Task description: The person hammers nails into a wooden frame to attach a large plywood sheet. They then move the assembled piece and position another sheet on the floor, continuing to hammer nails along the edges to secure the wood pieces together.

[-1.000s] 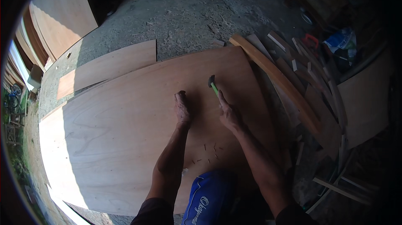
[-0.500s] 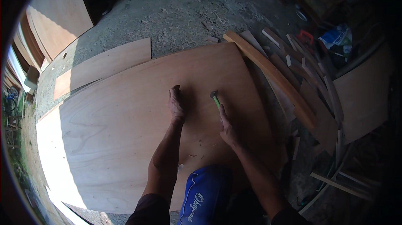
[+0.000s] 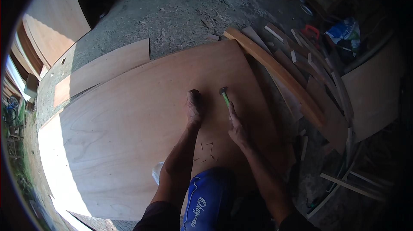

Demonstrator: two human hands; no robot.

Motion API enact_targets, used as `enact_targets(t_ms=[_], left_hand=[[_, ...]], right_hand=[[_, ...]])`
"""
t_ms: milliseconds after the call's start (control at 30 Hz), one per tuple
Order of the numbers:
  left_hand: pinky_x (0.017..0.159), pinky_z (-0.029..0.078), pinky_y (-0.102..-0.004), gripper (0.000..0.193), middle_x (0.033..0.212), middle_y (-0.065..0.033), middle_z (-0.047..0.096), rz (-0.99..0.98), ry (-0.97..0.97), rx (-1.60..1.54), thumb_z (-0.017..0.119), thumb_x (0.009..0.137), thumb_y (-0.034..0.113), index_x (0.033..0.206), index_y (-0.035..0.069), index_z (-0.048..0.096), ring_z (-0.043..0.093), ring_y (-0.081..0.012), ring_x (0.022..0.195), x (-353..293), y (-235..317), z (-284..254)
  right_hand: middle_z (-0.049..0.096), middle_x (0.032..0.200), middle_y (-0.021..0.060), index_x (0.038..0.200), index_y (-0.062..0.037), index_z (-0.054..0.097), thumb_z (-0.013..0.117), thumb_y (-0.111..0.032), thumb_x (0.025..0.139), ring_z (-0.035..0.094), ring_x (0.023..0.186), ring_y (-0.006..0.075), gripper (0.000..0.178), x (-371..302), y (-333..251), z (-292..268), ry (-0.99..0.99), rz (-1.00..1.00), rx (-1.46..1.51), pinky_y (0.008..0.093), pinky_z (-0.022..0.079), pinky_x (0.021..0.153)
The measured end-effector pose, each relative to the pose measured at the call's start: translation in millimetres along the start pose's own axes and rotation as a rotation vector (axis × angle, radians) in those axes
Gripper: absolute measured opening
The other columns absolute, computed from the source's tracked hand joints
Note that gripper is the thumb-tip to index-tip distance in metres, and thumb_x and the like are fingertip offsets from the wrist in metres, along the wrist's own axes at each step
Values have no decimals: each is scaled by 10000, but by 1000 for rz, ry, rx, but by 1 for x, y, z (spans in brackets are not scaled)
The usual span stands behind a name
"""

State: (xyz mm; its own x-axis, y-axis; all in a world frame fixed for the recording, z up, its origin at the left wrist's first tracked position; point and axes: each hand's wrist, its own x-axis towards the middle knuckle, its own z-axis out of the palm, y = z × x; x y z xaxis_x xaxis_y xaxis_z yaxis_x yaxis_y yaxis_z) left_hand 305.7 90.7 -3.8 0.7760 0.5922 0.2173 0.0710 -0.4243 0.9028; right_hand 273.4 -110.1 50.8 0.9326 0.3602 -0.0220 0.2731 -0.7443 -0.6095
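My right hand (image 3: 237,131) is wrapped round the green handle of a hammer (image 3: 225,96), its dark head low over a large plywood sheet (image 3: 120,132). Left of the hammer head, my left hand (image 3: 194,110) is closed close to the sheet, its fingertips in dark shadow. What those fingers pinch, if anything, is too small and dim to make out. Several loose nails (image 3: 206,146) lie scattered on the plywood between my forearms, just beyond my blue-clad leg (image 3: 208,196). Beside my left forearm, part of a clear plastic bag (image 3: 157,173) shows.
A thick orange-brown beam (image 3: 275,74) runs along the sheet's right side, with several boards and offcuts (image 3: 318,72) beyond it. Behind the sheet lies a narrower plywood strip (image 3: 107,67) on rough concrete (image 3: 180,12). Large panels (image 3: 56,20) stand at the far left.
My left hand has moved right, nearer the hammer. The hammer has shifted slightly right and farther away. More loose nails and the plastic bag now show around my left forearm.
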Motion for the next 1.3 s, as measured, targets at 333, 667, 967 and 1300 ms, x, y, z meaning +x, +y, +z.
enact_targets(t_ms=[333,667,967,1300], left_hand=[[734,484,-368,117,894,-106,613,-67,-33,0,575,911,110,1024,100,545,600,-258,808,0,-3,4],[824,444,-396,143,936,-81,618,74,-28,-82,610,872,140,1003,127,554,602,-293,914,-4,4,22],[870,382,-427,176,960,-20,642,86,-86,283,667,842,228,961,170,552,576,-275,985,-7,17,36],[850,384,-446,196,948,-17,640,57,-86,317,673,833,239,966,170,547,571,-276,976,-8,13,43]], right_hand=[[631,1016,168,1568,-226,202,536,120,806,658,926,300,902,1,-3,-13,-147,128,-38,385,526,800],[561,943,113,1577,-218,191,525,165,751,619,885,244,970,-10,9,-1,-112,87,168,326,518,811],[642,933,210,1561,-198,209,517,18,884,652,805,354,775,-1,6,-11,-73,15,52,429,525,701],[630,1133,160,1570,-167,199,536,190,736,645,970,275,968,-4,14,-4,-142,123,120,361,527,844]])
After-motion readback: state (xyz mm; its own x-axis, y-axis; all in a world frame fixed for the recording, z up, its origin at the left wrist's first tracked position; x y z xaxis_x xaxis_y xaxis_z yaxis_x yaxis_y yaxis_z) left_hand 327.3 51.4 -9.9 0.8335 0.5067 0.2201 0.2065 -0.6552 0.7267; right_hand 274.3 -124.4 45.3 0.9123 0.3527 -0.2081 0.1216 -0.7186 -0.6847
